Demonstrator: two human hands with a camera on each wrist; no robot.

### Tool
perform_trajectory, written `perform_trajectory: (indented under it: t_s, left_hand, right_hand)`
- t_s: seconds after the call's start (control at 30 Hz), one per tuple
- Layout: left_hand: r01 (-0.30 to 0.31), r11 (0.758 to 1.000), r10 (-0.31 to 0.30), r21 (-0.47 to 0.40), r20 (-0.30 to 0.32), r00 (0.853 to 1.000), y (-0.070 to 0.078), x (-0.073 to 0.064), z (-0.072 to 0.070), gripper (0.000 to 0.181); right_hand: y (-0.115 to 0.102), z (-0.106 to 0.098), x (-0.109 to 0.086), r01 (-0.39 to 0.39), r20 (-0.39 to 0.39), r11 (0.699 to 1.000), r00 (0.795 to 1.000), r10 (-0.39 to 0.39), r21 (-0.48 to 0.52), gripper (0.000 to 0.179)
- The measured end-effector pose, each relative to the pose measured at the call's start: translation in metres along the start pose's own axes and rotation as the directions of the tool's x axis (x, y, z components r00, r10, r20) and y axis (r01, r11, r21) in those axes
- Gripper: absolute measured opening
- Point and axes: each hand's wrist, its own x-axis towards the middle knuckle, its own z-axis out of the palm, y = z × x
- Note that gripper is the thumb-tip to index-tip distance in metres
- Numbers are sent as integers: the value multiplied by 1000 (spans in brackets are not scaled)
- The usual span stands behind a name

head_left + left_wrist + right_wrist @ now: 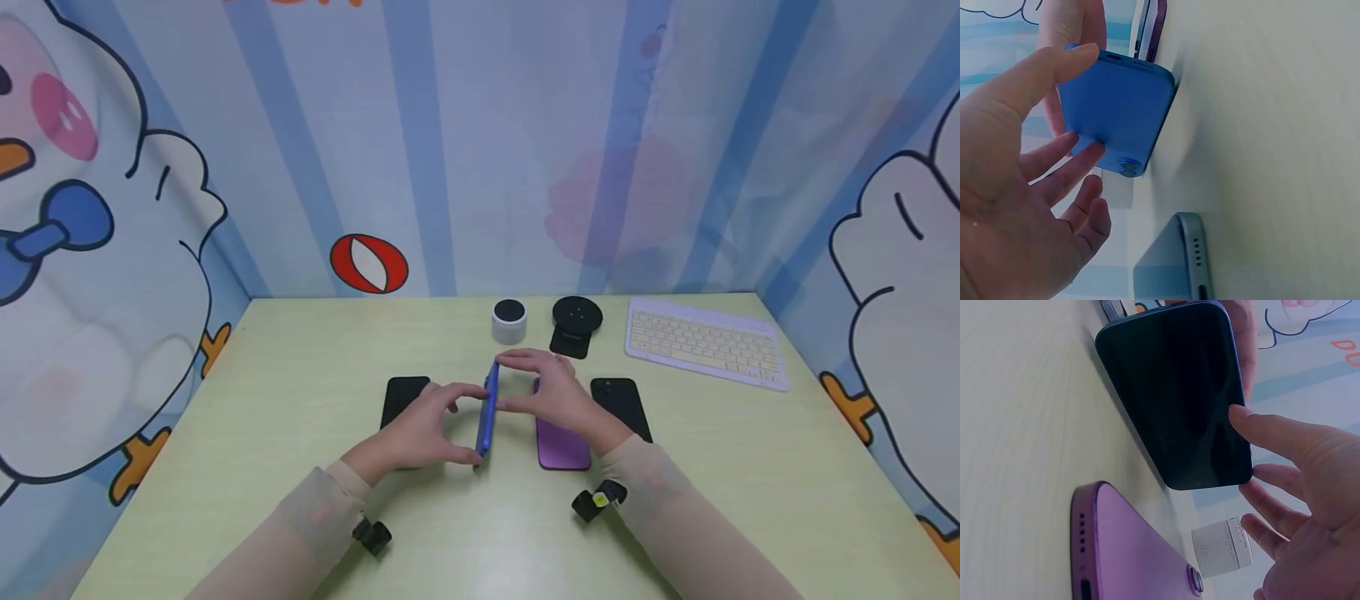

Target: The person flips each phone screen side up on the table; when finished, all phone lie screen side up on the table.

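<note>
A blue phone [487, 412] stands on its long edge near the table's middle, held between both hands. My left hand [423, 429] has its thumb at the phone's near end and fingertips on the blue back, where a camera lens shows in the left wrist view. With its thumb on the dark screen [1172, 394] and fingers at the far end, my right hand [551, 392] grips the phone from the other side. Partly under the right hand lies a purple phone [562, 450], back up. A dark phone [402, 398] lies partly hidden behind the left hand.
Right of the purple phone lies a black phone [618, 398]. Along the back stand a white cylinder with a dark top [509, 325] and a black round-headed stand [577, 317]. A lilac-framed keyboard [705, 342] lies at the back right. A printed curtain [510, 150] borders the table.
</note>
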Motion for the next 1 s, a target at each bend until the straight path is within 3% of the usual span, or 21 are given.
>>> perform_trajectory:
  t_s: [0.3,0.57,1.0]
  left_hand:
    - [-58,998,58,32,-8,998,6,-3,-11,87]
    - [-66,997,66,50,6,998,4,-4,-17,87]
    - [-91,995,90,40,32,995,2,-6,-24,85]
  right_hand:
    - [-5,4,3,-24,-11,999,1000,23,-31,67]
    - [-7,8,7,3,-12,999,1000,-4,-42,66]
    - [-9,13,10,-21,-10,1000,1000,21,-7,64]
